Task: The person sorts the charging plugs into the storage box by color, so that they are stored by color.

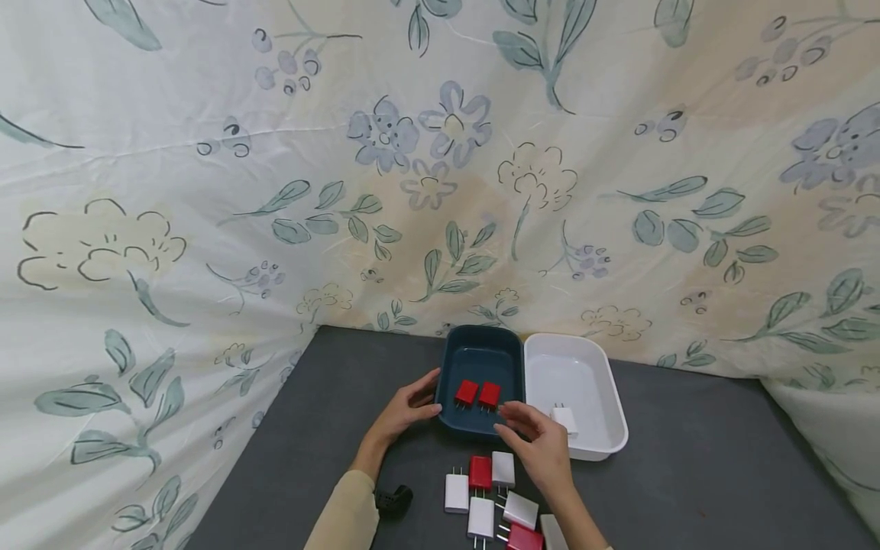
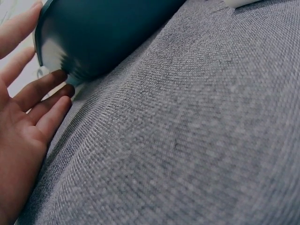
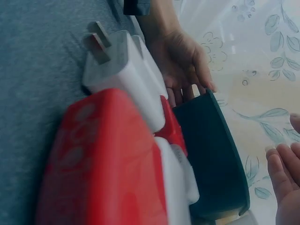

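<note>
My left hand (image 1: 402,409) touches the left side of a dark blue tray (image 1: 450,351), its fingers fairly straight against the outer wall in the left wrist view. Two red plug chargers (image 1: 466,393) lie side by side inside that tray. Over its front right corner hovers my right hand (image 1: 539,447), fingers loosely bent and apart from the thumb, with nothing between them. A white plug charger (image 1: 564,419) sits in the white tray (image 1: 612,412), partly behind the right hand. In front of the trays lie several more white chargers (image 1: 457,493) and red chargers (image 1: 480,473).
The two trays stand side by side on the dark grey cloth-covered table (image 1: 674,473), near its back edge. A floral curtain (image 1: 426,153) hangs behind and along the sides. A black device (image 1: 393,502) is on the left wrist.
</note>
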Available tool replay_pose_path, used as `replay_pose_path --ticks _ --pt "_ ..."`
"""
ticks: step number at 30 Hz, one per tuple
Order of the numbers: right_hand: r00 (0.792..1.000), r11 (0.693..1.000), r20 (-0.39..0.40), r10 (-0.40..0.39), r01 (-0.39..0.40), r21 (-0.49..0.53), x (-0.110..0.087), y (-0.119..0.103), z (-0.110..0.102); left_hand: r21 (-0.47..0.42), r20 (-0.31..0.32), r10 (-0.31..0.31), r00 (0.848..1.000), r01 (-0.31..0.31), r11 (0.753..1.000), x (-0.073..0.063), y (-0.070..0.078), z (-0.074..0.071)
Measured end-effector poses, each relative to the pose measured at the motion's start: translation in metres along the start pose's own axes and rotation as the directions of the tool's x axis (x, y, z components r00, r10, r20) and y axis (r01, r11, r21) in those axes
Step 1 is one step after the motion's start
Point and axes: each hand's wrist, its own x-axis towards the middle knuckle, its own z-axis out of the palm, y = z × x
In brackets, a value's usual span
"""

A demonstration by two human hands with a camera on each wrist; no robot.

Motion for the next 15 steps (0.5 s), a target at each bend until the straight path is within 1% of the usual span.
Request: replay_pose_path --ticks 6,10,13,15 --pt "0.998 1.0 0.068 0.019 -0.02 0.021 -0.01 0.002 -0.002 -0.021 0.034 -0.03 0.999 0.031 0.999 -0.005 0.025 0.002" --pt "0.993 0.999 0.112 0.038 -0.04 0.013 -0.016 0.002 -0.002 -0.018 0.033 -0.035 0.999 0.036 0.999 -0.004 0.025 0.001" --pt "0.988 0.998 0.144 0.055 -0.055 -0.003 -0.019 0.006 -0.001 -0.019 0.031 -0.038 0.999 0.038 0.999 -0.004 0.025 0.001" --pt "0.982 0.997 0.173 0.071 -0.071 -0.005 -0.021 0.009 0.0 -0.019 0.026 -0.039 0.999 0.04 0.999 -0.003 0.021 0.001"
